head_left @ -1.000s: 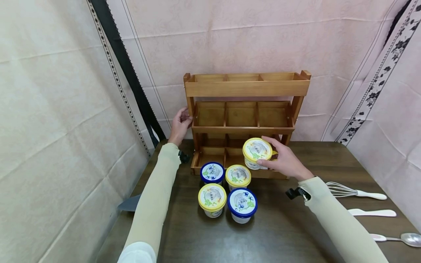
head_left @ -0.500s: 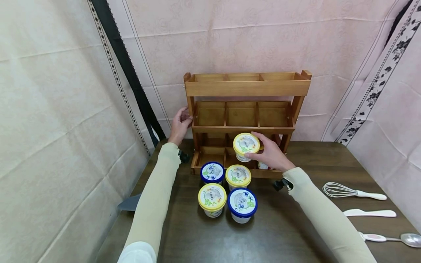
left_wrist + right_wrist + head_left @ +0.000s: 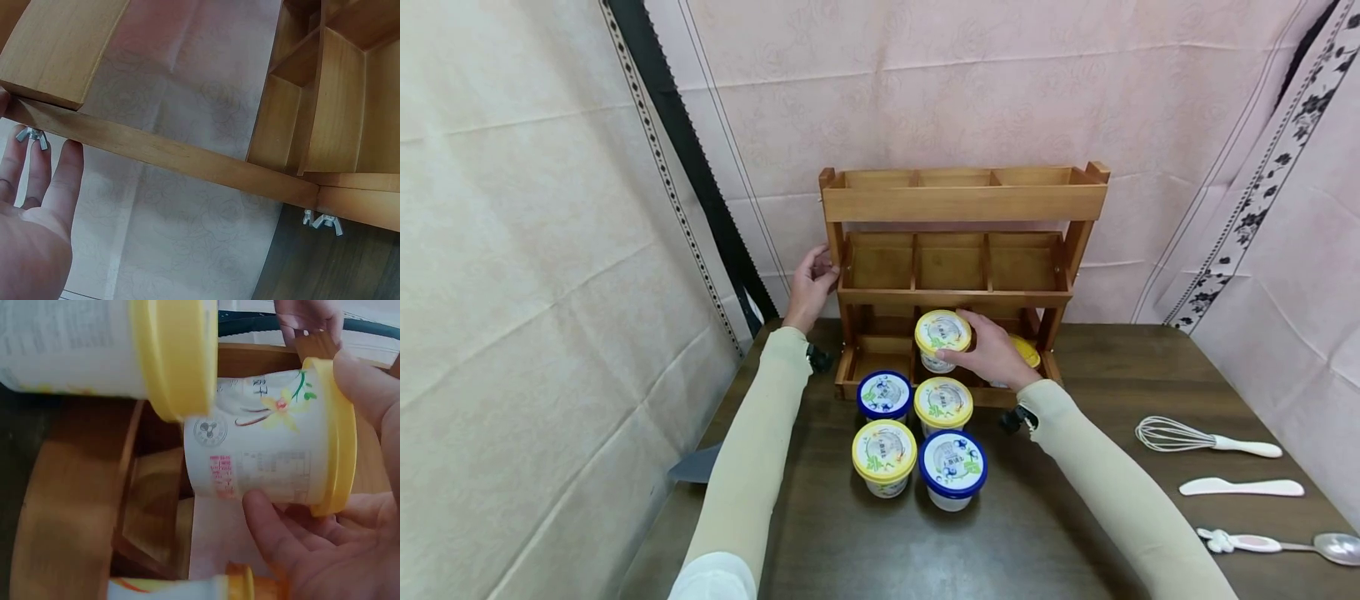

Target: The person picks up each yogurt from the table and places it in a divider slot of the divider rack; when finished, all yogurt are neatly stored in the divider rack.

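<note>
My left hand (image 3: 811, 282) grips the left post of a three-tier wooden rack (image 3: 962, 203); in the left wrist view its fingers lie along the post (image 3: 162, 153) beside a wing nut (image 3: 32, 136). A yellow-lidded tub (image 3: 942, 333) with a flower print is held upright by my right hand (image 3: 992, 350), thumb and fingers around its sides. It hovers at the bottom tier's middle compartment. Behind that hand, a second yellow-lidded tub (image 3: 1027, 351) occupies the bottom right compartment. The held tub (image 3: 262, 437) shows its printed side in the right wrist view.
Before the rack stand two blue-lidded tubs, one near (image 3: 953, 461) and one far (image 3: 884, 392), and two yellow-lidded tubs, near (image 3: 883, 451) and far (image 3: 943, 402). Right: a whisk (image 3: 1195, 436), a white-handled knife (image 3: 1242, 487) and a spoon (image 3: 1270, 543).
My right hand has carried the yellow-lidded tub leftward, from before the right compartment to the middle one, uncovering the tub in the right compartment. The left hand stays on the post.
</note>
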Action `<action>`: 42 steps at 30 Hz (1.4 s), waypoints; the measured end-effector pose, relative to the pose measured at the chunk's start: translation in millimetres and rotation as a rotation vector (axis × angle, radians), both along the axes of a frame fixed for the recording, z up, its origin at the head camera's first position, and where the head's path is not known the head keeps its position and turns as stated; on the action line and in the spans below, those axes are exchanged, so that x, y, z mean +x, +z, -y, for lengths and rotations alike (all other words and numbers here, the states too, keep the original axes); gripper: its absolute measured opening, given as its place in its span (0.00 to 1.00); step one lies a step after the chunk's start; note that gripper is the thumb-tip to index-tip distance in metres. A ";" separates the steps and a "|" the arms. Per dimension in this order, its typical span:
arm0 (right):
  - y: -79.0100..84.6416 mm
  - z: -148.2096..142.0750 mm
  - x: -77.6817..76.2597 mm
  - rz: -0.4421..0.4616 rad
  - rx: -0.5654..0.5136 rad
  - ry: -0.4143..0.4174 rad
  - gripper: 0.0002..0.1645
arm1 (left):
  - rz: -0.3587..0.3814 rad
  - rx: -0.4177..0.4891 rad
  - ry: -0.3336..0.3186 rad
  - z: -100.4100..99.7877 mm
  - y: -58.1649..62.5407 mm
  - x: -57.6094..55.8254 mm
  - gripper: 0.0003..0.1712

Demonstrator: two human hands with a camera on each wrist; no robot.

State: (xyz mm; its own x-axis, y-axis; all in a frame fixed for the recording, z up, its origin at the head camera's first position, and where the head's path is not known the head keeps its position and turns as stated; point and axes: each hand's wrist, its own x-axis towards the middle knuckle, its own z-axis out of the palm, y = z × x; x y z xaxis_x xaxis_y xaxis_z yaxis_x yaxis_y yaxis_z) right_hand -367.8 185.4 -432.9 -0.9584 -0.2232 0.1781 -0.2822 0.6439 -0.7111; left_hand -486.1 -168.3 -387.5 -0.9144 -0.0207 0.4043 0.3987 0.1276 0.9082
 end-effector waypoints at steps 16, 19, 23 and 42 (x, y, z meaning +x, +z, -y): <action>-17.7 21.9 -1.3 0.058 0.090 -0.029 0.66 | 0.004 -0.018 0.004 0.6 -2.9 1.0 0.27; -24.6 22.4 -5.0 0.087 0.086 -0.043 0.67 | -0.001 -0.021 0.004 0.6 -2.6 1.4 0.27; -30.6 24.1 -8.8 0.118 0.091 -0.048 0.65 | -0.006 -0.019 0.004 0.3 -1.0 1.4 0.27; -27.8 25.3 -8.9 0.145 0.092 -0.065 0.62 | -0.003 0.003 -0.001 -0.7 0.1 1.0 0.27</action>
